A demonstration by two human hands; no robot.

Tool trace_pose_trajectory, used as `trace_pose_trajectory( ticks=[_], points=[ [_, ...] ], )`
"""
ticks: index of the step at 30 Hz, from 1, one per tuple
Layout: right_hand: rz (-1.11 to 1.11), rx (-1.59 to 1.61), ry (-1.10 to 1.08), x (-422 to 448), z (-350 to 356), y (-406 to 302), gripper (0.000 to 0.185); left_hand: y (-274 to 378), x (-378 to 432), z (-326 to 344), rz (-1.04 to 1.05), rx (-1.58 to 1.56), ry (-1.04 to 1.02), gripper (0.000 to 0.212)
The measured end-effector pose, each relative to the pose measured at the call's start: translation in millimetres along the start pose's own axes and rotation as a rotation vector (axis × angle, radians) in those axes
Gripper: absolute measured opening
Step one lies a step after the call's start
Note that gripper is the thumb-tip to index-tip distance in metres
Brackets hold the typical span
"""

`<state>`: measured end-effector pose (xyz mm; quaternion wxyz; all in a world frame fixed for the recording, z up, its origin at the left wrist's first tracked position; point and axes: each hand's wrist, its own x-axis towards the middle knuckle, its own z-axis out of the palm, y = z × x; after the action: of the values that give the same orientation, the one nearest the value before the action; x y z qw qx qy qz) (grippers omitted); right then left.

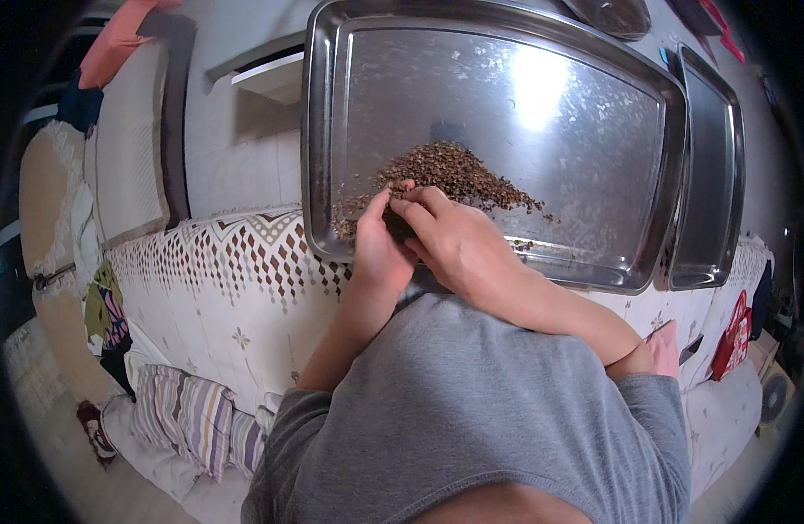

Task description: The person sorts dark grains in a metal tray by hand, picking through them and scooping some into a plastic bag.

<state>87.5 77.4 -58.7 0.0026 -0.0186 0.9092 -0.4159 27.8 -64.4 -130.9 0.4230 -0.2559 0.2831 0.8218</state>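
Note:
A large stainless steel tray (pixel 572 177) lies before me. On its near left part is a loose heap of small brown dried husks (pixel 441 167), which look like Sichuan peppercorns. My left hand (pixel 381 245) is cupped over the tray's near left edge, and some husks lie at its fingers. Over its palm reaches my right hand (pixel 464 245), fingers bent and the fingertips meeting those of the left. What the right fingers pinch, if anything, is hidden. A few stray husks (pixel 346 226) lie left of the hands.
A narrower steel tray (pixel 706 177) lies right of the large one. A dark round container (pixel 615 16) stands beyond the far rim. The patterned white sofa cover (pixel 244 281) runs along my near side, with striped cushions (pixel 185 412) at left and a red bag (pixel 732 340) at right.

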Motion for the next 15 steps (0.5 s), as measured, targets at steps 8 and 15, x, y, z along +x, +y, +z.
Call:
trace_pose_trajectory(
  ticks=[8, 15],
  points=[
    [-0.087, -0.142, 0.325, 6.7, -24.8, 72.8, 0.028, 14.0, -8.3, 10.3, 0.014, -0.302, -0.006, 0.025],
    [-0.347, -0.212, 0.116, 31.9, 9.5, 78.7, 0.046, 20.4, -9.1, 10.9, 0.042, -0.391, -0.032, 0.024]
  ],
)
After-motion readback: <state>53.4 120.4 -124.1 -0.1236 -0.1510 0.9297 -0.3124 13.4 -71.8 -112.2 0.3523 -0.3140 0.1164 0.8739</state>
